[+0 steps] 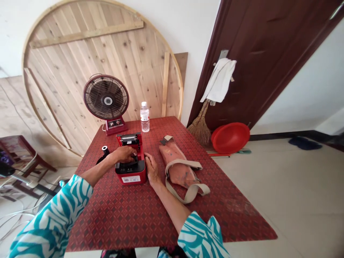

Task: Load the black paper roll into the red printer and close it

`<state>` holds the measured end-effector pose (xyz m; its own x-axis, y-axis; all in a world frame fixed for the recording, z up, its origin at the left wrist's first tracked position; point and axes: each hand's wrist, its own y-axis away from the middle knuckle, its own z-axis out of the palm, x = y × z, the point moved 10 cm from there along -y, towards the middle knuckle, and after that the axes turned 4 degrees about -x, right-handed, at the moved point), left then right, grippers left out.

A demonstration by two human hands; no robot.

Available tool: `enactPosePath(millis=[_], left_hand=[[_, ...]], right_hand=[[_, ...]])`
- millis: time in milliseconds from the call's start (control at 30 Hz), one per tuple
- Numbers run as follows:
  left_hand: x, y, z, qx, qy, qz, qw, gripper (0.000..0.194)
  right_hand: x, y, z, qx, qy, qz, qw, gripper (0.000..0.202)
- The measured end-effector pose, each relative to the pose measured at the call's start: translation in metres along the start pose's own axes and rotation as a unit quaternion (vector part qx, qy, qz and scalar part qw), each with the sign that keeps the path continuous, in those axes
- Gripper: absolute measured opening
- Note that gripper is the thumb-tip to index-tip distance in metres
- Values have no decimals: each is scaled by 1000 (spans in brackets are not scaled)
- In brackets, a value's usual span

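Observation:
A small red and black label printer [118, 179] stands on the table with its lid [139, 137] raised. My left hand [123, 154] reaches into its compartment with curled fingers; the fingertips and whatever they pinch are partly hidden. Against the printer's right side, my right hand [152, 168] holds the casing. Left of the printer, partly behind my left forearm, is a black roll [100, 160] with a white core. A worn reddish-brown pouch [177, 163] with a beige strap [191, 193] lies to the right of my right hand.
The table [215, 215] has a red patterned cover. At its far edge stand a fan [107, 100] and a clear water bottle [145, 120]. Beyond it lean a round wooden board [129, 71], a straw broom [201, 125] and a red basin [231, 138]. A chair [24, 154] is at left.

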<state>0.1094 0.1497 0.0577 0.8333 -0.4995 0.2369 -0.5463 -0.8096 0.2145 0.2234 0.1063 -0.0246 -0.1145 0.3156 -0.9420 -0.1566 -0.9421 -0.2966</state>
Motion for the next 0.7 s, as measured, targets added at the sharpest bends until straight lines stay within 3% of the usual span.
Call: enactPosePath(millis=[200, 333, 400, 500, 600, 700], left_hand=[[11, 26, -20, 83, 21, 11, 996, 29], [12, 59, -45, 169, 109, 47, 978, 26], [-8, 78, -64, 237, 186, 48, 952, 29], [-64, 102, -85, 333, 306, 7, 892, 47], [-119, 103, -79, 356, 362, -48, 861, 49], [-150, 85, -64, 346, 348, -88, 867, 35]], right_hand=[[1, -1, 0, -4, 0, -9, 1000, 35], [4, -1, -1, -4, -5, -3, 1000, 35], [6, 0, -1, -10, -5, 3, 1000, 35], [8, 2, 0, -23, 0, 16, 1000, 36], [10, 2, -2, -21, 2, 28, 999, 37], [11, 2, -2, -18, 7, 42, 999, 37]])
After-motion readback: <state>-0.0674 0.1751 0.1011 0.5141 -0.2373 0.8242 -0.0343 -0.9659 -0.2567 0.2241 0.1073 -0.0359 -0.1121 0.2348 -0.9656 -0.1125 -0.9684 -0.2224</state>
